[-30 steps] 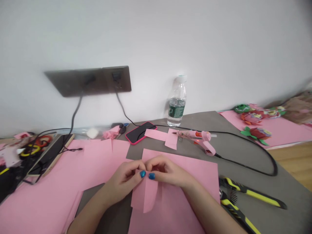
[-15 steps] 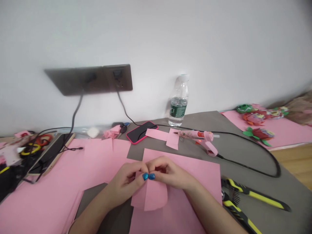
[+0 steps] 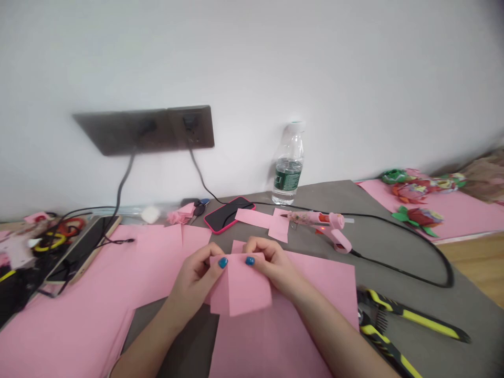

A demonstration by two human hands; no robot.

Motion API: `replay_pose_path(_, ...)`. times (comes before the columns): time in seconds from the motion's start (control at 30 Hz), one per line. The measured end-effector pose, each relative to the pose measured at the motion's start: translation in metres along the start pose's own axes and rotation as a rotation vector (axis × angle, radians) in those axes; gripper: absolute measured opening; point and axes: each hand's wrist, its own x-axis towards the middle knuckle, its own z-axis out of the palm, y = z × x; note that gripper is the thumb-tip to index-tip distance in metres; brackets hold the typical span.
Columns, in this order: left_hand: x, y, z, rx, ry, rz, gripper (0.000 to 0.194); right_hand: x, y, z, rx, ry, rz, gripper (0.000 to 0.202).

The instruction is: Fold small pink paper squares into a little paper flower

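A small piece of pink paper [image 3: 249, 289], with a lengthwise crease or overlap, is held up between my hands. My left hand [image 3: 197, 278] pinches its upper left edge between thumb and curled fingers. At the upper right edge my right hand [image 3: 273, 268] grips it the same way, thumb in front. Under both hands lies a large pink sheet [image 3: 315, 278]. Just beyond it, a pink glue gun [image 3: 315, 218] rests on its side, its tip over crossed pink paper strips [image 3: 279, 226].
Yellow-and-black pliers [image 3: 413, 315] lie at the right. A pink-cased phone [image 3: 228, 214], a water bottle [image 3: 289, 165] and cables line the wall. Paper flowers [image 3: 421, 218] sit far right. At left are pink sheets [image 3: 94, 294] and another phone [image 3: 84, 247].
Both hands have risen slightly and moved apart, from thumbs touching to a gap between them. The small paper has come up with them, and its top edge now shows spread out.
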Motion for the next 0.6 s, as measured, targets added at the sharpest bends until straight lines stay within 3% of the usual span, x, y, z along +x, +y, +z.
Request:
replay_pose_path(0.13,0.0041,-0.0028,0.0004,-0.046,0.094,-0.031,0.039,0.0020,-0.0030,0.0020,-0.022,0.083,-0.010,0.040)
replay_pose_path(0.37,0.0016,-0.0063,0.0018,-0.050,0.149,-0.067,0.039,-0.0026,0.0047,0.0003,-0.154,-0.074,0.000,0.046)
replay_pose_path(0.6,-0.0042,-0.0050,0.0018,0.068,0.223,0.065,0.036,-0.0018,0.0014,0.0009,-0.133,-0.040,-0.001,0.048)
